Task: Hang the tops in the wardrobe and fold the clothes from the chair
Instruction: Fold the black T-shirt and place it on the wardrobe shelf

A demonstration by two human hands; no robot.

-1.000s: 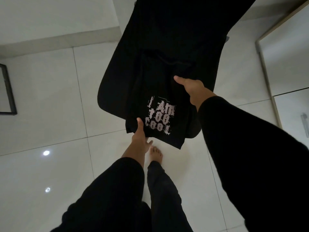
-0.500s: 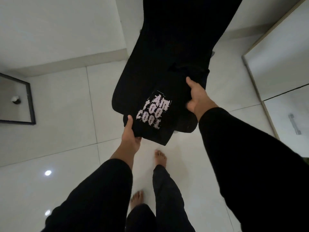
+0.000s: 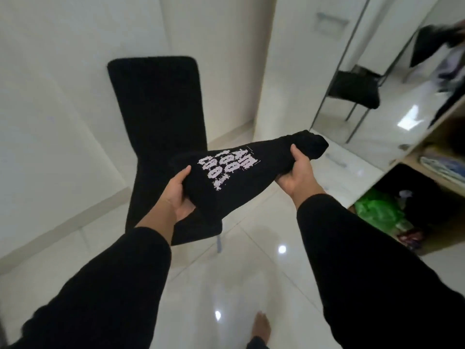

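Folded black garment (image 3: 241,172) held aloft, left hand (image 3: 176,195) and right hand (image 3: 297,172) fingers curled underneath

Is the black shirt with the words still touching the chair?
Apart. The head view shows the shirt lifted above the chair, gripped at its ends by the left hand and right hand.

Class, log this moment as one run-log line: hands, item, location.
left hand: grips folded black garment | right hand: grips its other end | garment: lifted clear above black chair | open wardrobe: right
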